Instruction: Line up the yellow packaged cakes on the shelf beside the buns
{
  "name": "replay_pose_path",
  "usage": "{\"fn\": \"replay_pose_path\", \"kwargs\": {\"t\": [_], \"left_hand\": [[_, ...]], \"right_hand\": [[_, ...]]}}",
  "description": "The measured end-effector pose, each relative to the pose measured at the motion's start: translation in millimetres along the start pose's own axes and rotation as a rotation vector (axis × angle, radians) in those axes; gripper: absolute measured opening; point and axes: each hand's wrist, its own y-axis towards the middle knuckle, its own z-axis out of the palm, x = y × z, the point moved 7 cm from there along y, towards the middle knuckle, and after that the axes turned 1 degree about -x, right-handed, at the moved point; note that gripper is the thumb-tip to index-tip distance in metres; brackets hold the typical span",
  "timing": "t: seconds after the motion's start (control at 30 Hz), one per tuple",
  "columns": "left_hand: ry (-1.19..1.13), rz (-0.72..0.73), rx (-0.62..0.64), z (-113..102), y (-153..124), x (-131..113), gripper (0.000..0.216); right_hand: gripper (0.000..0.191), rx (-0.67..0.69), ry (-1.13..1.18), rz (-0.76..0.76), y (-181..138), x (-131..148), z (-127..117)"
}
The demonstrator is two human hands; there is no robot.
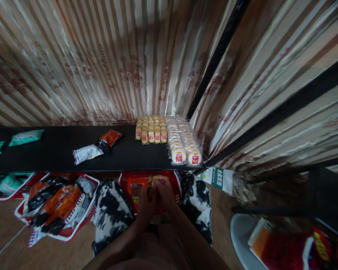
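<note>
Together, the left hand (148, 192) and right hand (164, 187) have their fingers closed on what looks like a small yellow pack (152, 181), though dim light and blur hide its exact form. It is above a red basket (175, 184) between the knees, where an orange box (136, 190) lies. Just ahead, the black shelf (135, 159) bears rows of yellow bundles (151, 130), right beside wrapped white rounds (183, 144). Further left on it lie a white packet (87, 153), an orange packet (112, 137) and green packets (26, 137). Another basket (91, 205), heaped with packets, sits by the left knee.
</note>
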Motion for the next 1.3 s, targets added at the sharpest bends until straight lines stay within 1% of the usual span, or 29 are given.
{"fn": "replay_pose_path", "kwargs": {"t": [0.1, 0.3, 0.43, 0.53, 0.6, 0.7, 0.77, 0.87, 0.97, 1.03, 1.23, 1.3], "left_hand": [[-0.026, -0.030, -0.001, -2.7, 1.0, 1.5, 0.039], [-0.113, -0.102, 0.015, -7.3, 3.5, 10.0, 0.041], [-0.197, -0.128, 0.055, -6.4, 6.4, 18.7, 0.037], [-0.263, -0.159, 0.033, -8.6, 10.6, 26.8, 0.034], [-0.308, -0.179, 0.032, -10.2, 14.0, 29.9, 0.032], [-0.355, -0.206, 0.076, -12.1, 18.5, 27.9, 0.030], [-0.364, -0.213, 0.105, -14.8, 20.9, 23.6, 0.029], [-0.349, -0.208, 0.109, -22.3, 24.3, 18.2, 0.029], [-0.286, -0.193, 0.096, -30.5, 27.8, 17.6, 0.030], [-0.245, -0.189, 0.111, -33.5, 30.0, 19.6, 0.030], [-0.322, -0.275, 0.210, -33.3, 35.6, 29.4, 0.033], [-0.340, -0.298, 0.266, -32.8, 37.4, 27.7, 0.036]], "right_hand": [[0.019, -0.024, 0.002, 0.031, -3.1, 5.4, 0.1], [0.024, 0.013, -0.075, -0.036, -4.4, 14.2, -0.4], [0.023, 0.015, -0.168, -0.066, -2.4, 13.0, -3.1], [0.023, 0.037, -0.234, -0.076, -1.4, 10.5, -1.6], [0.024, 0.062, -0.243, -0.096, -1.4, 9.7, 1.1], [0.023, 0.083, -0.234, -0.138, -2.2, 10.0, 3.9], [0.022, 0.074, -0.274, -0.184, -3.4, 12.7, 3.7], [0.019, 0.050, -0.375, -0.282, -6.9, 21.9, 2.1], [0.018, 0.079, -0.448, -0.356, -11.5, 31.5, 3.7], [0.021, 0.100, -0.489, -0.402, -14.8, 37.5, 5.2], [0.027, 0.164, -0.595, -0.562, -24.6, 50.8, 10.4], [0.034, 0.220, -0.633, -0.627, -28.8, 53.1, 13.4]]}}
